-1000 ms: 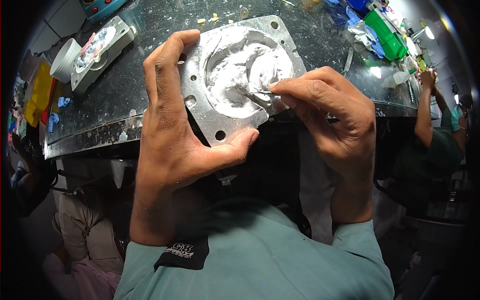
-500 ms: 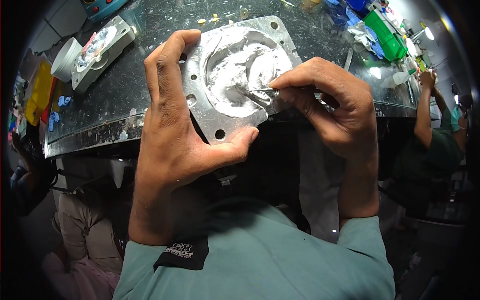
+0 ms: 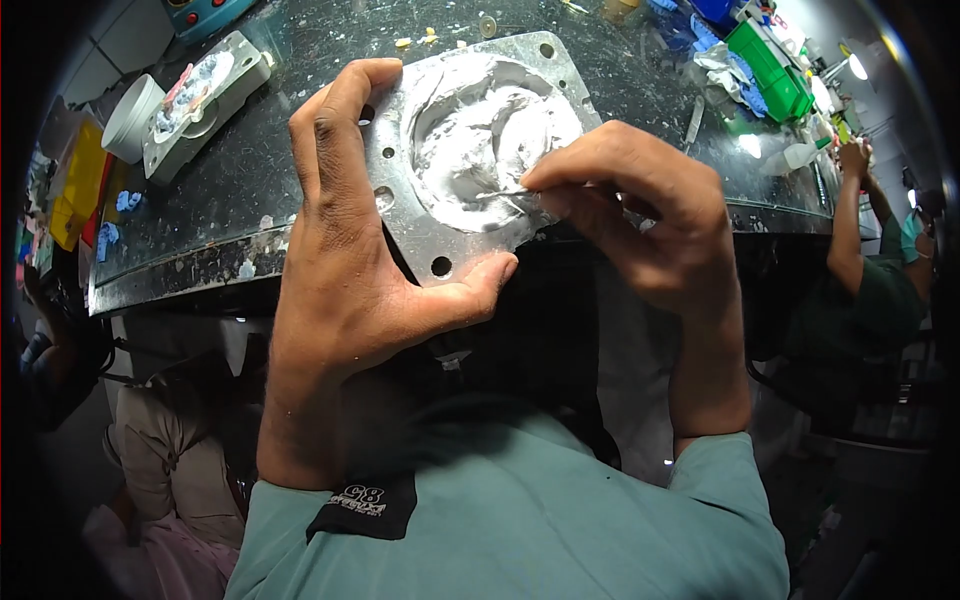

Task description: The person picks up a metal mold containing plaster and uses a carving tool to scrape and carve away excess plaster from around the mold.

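A silvery metal mould plate (image 3: 470,250) with holes along its border rests at the near edge of the bench. White plaster-like paste (image 3: 465,150) fills its round hollow, with an uneven, ridged surface. My left hand (image 3: 345,240) grips the plate, fingers along its left side and thumb against the near edge. Between the thumb and forefinger of my right hand (image 3: 650,215) is a thin metal tool (image 3: 508,192). Its tip touches the paste near the lower right of the hollow; the rest of the tool is hidden by my fingers.
Another metal mould piece (image 3: 225,95) with white and pink material leans by a white tub (image 3: 133,118) at the left. A green bin (image 3: 770,72), a clear bottle (image 3: 795,158) and a knife-like tool (image 3: 694,120) are on the right. A co-worker's arm (image 3: 850,215) shows farther right.
My right hand has moved slightly left and down, taking the thin tool's tip across the paste. My left hand and the plate have stayed nearly still.
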### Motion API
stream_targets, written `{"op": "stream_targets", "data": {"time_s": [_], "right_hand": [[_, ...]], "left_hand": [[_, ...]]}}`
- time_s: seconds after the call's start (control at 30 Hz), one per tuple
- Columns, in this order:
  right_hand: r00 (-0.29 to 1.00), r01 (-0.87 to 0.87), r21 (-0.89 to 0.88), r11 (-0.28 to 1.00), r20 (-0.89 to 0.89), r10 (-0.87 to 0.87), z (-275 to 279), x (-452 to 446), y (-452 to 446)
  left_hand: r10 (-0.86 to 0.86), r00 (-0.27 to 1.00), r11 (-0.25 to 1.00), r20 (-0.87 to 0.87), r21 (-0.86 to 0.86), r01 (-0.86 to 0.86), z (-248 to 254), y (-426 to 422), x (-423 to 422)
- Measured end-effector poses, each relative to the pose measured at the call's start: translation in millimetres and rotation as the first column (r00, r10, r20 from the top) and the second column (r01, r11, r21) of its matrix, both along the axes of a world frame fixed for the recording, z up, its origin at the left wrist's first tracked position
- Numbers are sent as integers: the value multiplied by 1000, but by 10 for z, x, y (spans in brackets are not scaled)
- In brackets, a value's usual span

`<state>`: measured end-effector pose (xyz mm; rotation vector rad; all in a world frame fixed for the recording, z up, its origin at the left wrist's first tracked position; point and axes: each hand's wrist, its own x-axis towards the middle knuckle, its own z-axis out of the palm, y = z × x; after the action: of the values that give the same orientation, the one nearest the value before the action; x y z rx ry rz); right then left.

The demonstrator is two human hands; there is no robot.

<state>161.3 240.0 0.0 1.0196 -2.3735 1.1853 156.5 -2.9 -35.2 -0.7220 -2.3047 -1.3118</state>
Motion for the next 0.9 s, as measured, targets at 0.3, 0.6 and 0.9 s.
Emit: {"op": "stream_targets", "data": {"time_s": [0.3, 0.6, 0.9], "right_hand": [[996, 73, 13, 997, 48, -73, 51, 6, 91], [986, 24, -25, 999, 164, -20, 66, -2, 74], [981, -12, 13, 1000, 195, 9, 111, -27, 96]], "left_hand": [[-9, 999, 1000, 34, 12, 8, 9, -16, 14], [12, 1000, 1000, 7, -15, -12, 15, -16, 4], [-11, 1000, 1000, 18, 24, 10, 7, 0, 3]]}}
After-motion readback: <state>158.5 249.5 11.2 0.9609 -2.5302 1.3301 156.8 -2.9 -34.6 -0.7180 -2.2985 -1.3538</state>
